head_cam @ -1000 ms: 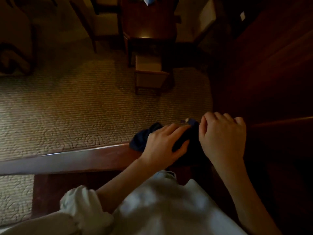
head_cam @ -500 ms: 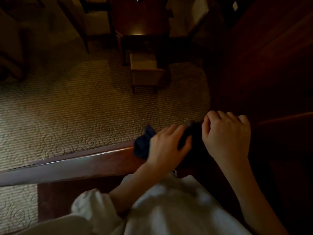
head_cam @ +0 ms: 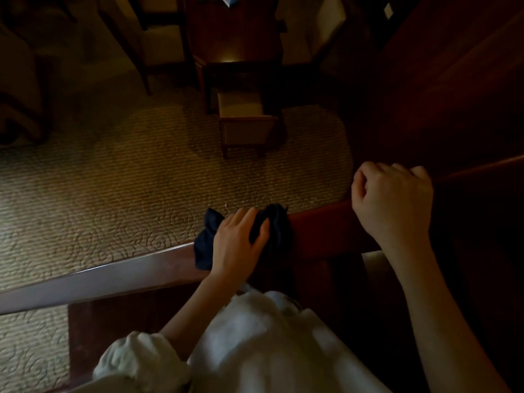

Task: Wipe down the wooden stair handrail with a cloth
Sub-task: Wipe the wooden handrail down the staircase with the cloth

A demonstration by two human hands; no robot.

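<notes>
Handrail [head_cam: 113,275] wipe, head view, dim light. Found the dark blue cloth [head_cam: 204,245] bunched on top of the wooden rail, about midway along its visible run. Noted the left hand [head_cam: 238,246] laid over the cloth, fingers bent around a fold and thumb pressed into the fabric on the right side: clamped on the cloth and bearing on the rail. Saw loose cloth ends sticking out to the left of that hand and a darker wad just right of the thumb. Recorded the right hand [head_cam: 394,199] well to the right of the cloth and apart from it, fingers curled together into a fist, nothing visible inside. Placed that fist over the spot where the rail meets a darker wooden section; could not tell whether it touched the wood. Logged a bare stretch of reddish rail between the two hands. Noted a white sleeve [head_cam: 136,361] bunched at the left elbow; right forearm bare. Past the rail and lower down, saw patterned carpet [head_cam: 113,180], a pale upholstered stool [head_cam: 246,129] and, behind it, a dark wooden surface [head_cam: 235,32] with a glint of light on top. Made out a pale chair [head_cam: 161,43] to the left of that, only dimly.
</notes>
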